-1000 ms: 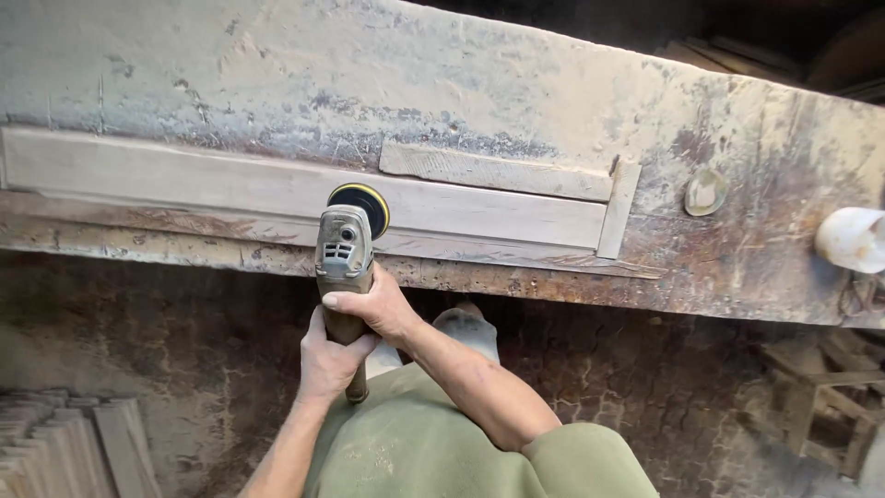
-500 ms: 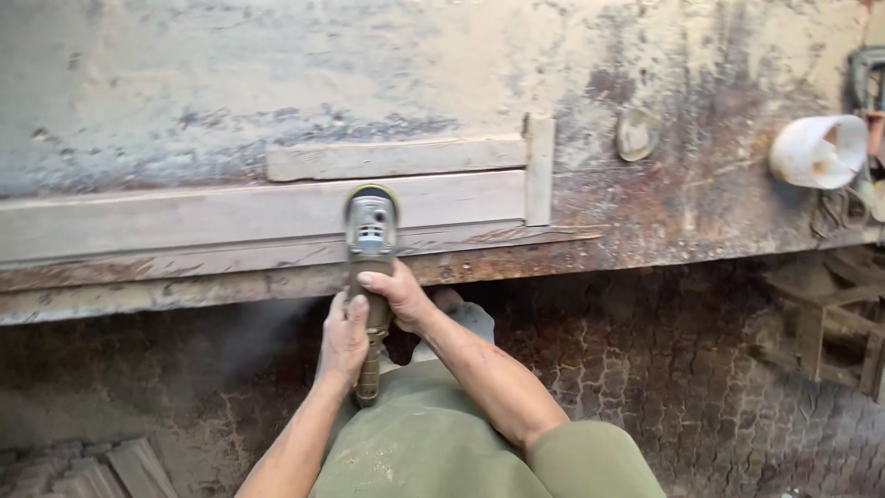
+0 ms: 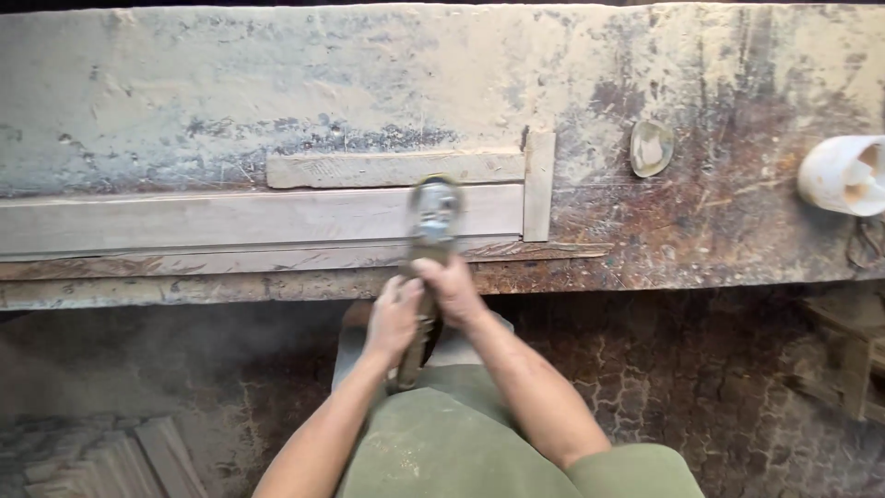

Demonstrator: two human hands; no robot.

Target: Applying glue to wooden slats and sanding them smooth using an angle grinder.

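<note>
Both your hands grip an angle grinder, which shows blurred. Your right hand wraps the body just behind the head, fingers closed over it. Your left hand is clenched round the handle nearer to you, just beside the right hand and touching it. The grinder's head rests on a long pale wooden plank that lies along the near part of a dusty, stained workbench; the head sits toward the plank's right end.

A shorter wooden strip lies flat just beyond the plank, touching its far edge. A short upright-running stop block closes off the right ends of both. Right of that, apart from the wood, a small round disc lies on the bench. At the far right a white cup-like container lies on its side. Near left, on the cracked ground, sits a stack of thin boards.
</note>
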